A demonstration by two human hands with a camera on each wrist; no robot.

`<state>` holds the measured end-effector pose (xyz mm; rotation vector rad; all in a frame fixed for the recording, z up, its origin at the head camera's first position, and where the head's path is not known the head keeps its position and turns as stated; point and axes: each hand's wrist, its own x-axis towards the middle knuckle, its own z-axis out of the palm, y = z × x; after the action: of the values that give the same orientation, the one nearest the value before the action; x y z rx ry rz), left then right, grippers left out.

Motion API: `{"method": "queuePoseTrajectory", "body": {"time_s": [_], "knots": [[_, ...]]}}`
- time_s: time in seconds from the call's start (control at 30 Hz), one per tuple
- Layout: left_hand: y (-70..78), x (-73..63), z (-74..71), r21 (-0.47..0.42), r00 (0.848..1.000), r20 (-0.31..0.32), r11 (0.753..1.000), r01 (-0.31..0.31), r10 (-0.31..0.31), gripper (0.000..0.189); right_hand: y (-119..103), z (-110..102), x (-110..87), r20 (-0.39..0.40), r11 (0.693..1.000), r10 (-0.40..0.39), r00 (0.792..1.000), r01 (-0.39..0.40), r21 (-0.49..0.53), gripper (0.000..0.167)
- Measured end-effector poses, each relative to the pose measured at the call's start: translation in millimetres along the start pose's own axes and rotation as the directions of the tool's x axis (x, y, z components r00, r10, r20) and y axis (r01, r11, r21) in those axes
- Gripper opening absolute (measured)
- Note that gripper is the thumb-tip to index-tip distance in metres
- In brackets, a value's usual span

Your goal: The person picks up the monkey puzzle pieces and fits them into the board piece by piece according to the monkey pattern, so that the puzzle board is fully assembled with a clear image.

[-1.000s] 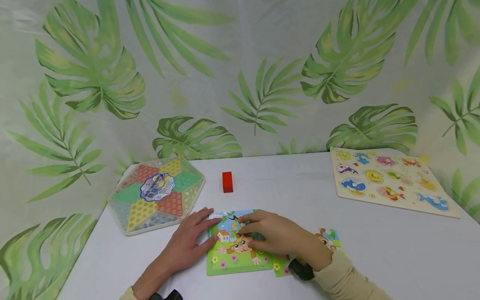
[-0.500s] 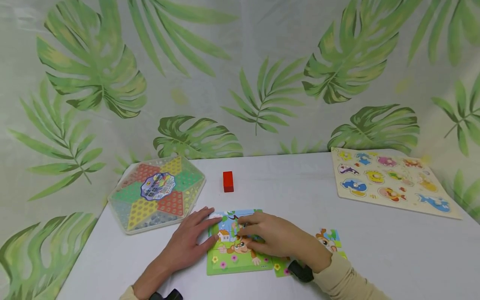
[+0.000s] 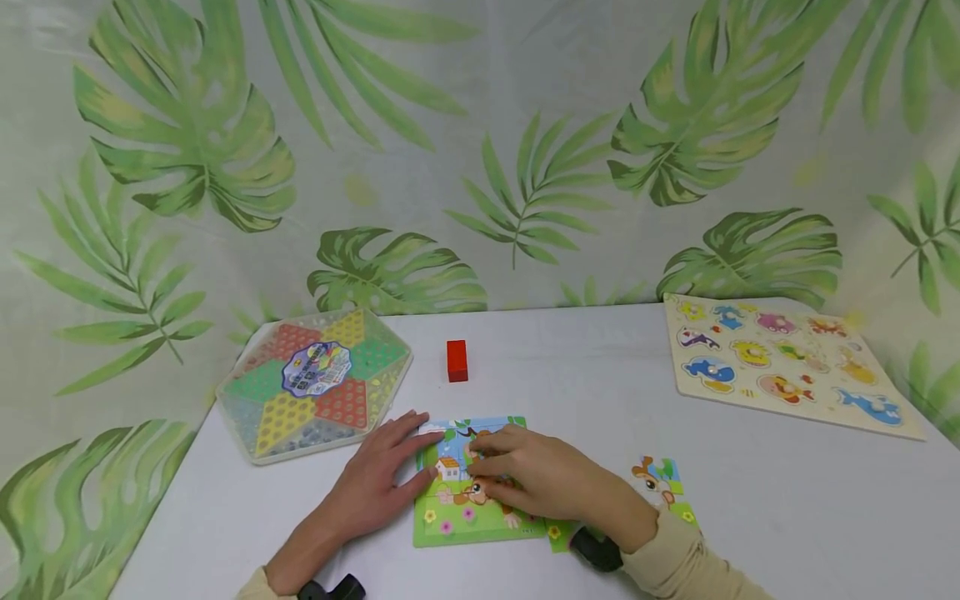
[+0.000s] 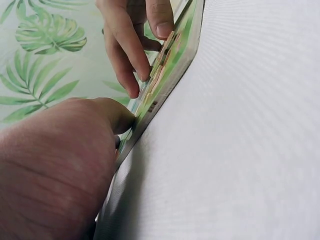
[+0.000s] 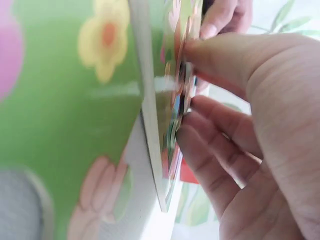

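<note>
On the white, finely textured desk (image 3: pixel 570 367), a thin, squarish puzzle (image 3: pixel 480 535) is set at the near middle, its smooth green rim and glossy picture partly covered by both hands. By the spread fingers of the left hand (image 3: pixel 381 481), the puzzle's left side is touched. By the bent grip of the right hand (image 3: pixel 543 473), a raised, thin piece (image 4: pixel 162 53) is pinched between thumb and fingertips over the picture. Beside the puzzle, a flat corner part (image 3: pixel 559 534) is partly hidden by the right wrist; farther right, knobbed parts (image 3: pixel 658 481) are laid. Beyond are placed a red, oblong block (image 3: pixel 457 362), a clear hexagonal case (image 3: pixel 315 383) with a dimpled star, and a pale peg board (image 3: pixel 822 390).
</note>
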<state>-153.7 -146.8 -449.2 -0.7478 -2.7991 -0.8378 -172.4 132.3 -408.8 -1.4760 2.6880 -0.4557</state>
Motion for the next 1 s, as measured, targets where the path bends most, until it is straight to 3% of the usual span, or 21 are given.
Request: {"method": "queuePoseTrajectory", "body": {"time_s": [0.3, 1.0], "knots": [[0.5, 2.7, -2.8, 0.002, 1.000, 0.008, 1.000, -0.002, 0.002, 0.043, -2.7, 1.4, 1.0, -0.003, 0.999, 0.021, 1.000, -0.021, -0.031, 0.029], [0.6, 0.1, 1.3, 0.004, 1.000, -0.009, 1.000, -0.005, 0.005, 0.044, 0.6, -3.8, -3.8, 0.047, 0.998, 0.039, 0.998, -0.041, 0.040, 0.026]]}}
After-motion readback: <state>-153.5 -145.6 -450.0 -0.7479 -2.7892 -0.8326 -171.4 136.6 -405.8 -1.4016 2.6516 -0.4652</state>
